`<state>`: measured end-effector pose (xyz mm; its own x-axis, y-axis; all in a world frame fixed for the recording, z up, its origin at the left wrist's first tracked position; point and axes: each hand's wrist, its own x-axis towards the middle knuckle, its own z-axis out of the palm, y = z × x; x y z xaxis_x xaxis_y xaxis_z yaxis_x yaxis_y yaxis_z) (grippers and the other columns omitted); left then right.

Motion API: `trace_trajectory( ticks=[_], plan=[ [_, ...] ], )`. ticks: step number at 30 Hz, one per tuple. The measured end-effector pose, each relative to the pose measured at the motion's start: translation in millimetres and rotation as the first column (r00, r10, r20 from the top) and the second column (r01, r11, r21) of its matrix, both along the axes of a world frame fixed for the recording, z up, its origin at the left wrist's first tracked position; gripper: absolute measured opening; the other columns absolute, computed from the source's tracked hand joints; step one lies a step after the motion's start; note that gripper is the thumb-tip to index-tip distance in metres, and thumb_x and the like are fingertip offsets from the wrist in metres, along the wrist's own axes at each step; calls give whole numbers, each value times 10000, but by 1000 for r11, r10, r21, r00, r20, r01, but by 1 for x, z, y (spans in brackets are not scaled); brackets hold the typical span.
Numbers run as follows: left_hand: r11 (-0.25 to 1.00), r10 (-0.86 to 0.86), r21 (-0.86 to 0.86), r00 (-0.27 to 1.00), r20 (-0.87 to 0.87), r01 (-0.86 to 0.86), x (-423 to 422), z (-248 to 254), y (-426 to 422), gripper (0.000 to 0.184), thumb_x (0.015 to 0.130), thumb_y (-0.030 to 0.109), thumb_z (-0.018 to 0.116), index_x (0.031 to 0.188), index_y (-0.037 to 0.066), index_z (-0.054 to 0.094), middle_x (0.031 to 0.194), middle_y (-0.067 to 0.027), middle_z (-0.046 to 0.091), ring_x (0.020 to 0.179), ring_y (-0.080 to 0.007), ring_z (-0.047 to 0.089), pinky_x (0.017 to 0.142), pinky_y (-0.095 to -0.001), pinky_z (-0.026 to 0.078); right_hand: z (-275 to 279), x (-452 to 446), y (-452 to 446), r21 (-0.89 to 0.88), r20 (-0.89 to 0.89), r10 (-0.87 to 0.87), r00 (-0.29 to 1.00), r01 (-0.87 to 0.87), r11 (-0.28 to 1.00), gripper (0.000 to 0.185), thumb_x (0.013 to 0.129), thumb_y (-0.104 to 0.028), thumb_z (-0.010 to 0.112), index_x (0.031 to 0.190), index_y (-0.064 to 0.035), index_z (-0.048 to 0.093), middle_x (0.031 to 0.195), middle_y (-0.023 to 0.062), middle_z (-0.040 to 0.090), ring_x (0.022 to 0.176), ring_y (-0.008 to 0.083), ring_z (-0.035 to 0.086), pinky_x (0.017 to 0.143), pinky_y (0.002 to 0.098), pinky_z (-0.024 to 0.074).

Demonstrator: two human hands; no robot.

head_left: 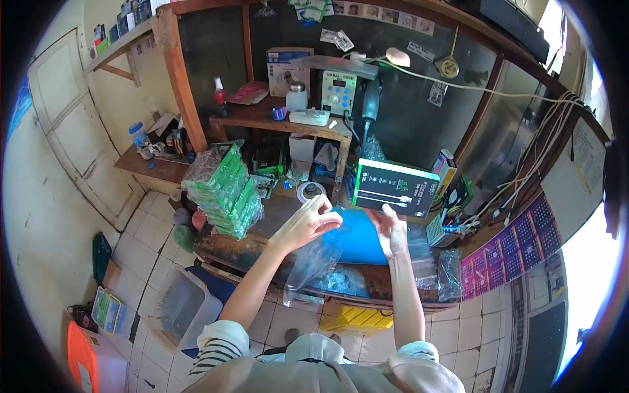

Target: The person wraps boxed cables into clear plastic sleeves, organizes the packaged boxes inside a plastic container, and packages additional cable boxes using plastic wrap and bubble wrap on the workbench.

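A black box with a green edge and a cable picture [396, 188] is held up over the workbench in my right hand [391, 232], gripped at its lower edge. My left hand [308, 224] is closed at the left of the box, its fingers pinched on a clear plastic bag [314, 262] that hangs below it. A blue mat [360, 239] lies under both hands. To the left stands a tall stack of green boxes in clear wrap [226, 190]. More clear plastic packets [449, 275] lie at the bench's right front.
A wooden shelf [282, 123] at the back holds a soldering station [337, 92] and bottles. Behind my left hand is a round roll [310, 190]. Tools stand in a holder [438, 230] at right. A clear bin [180, 308] and yellow crate [357, 319] are on the floor.
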<state>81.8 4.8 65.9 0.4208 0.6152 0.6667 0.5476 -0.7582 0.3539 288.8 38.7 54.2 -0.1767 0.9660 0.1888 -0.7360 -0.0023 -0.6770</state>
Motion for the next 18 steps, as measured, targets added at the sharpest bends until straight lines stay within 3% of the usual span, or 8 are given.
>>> trace_trajectory(
  ticks=[5, 10, 12, 18],
  plan=[
    [1000, -14, 8, 1000, -9, 14, 3, 2, 0, 128, 711, 132, 652, 810, 114, 574, 756, -49, 383, 725, -201, 443, 647, -311, 386, -18, 6, 15, 92, 194, -60, 979, 42, 995, 483, 721, -42, 668, 1143, -59, 432, 1106, 57, 508, 1021, 179, 496, 888, 342, 395],
    [1000, -21, -1, 999, -31, 20, 5, 6, -3, 146, 702, 119, 668, 830, 113, 597, 765, -43, 374, 736, -202, 431, 651, -306, 378, -16, 11, 17, -12, 282, 45, 958, -44, 999, 434, 713, -53, 674, 1094, -66, 468, 1041, 43, 531, 965, 168, 513, 820, 329, 421],
    [1000, -13, 6, 999, -29, 13, 4, 6, -3, 146, 701, 118, 668, 827, 113, 596, 763, -43, 372, 737, -202, 430, 649, -306, 378, -17, 13, 15, -81, 329, 165, 930, -147, 986, 399, 726, -52, 658, 1082, -55, 479, 1031, 53, 537, 964, 173, 515, 804, 335, 442],
    [999, 18, 29, 999, -49, -17, -3, 6, -3, 149, 695, 112, 667, 820, 114, 586, 776, -43, 396, 761, -208, 443, 667, -311, 383, -24, 21, 13, -41, 386, 180, 905, -178, 983, 334, 736, -69, 652, 1039, -13, 524, 989, 90, 578, 880, 187, 569, 771, 335, 479]
  ],
)
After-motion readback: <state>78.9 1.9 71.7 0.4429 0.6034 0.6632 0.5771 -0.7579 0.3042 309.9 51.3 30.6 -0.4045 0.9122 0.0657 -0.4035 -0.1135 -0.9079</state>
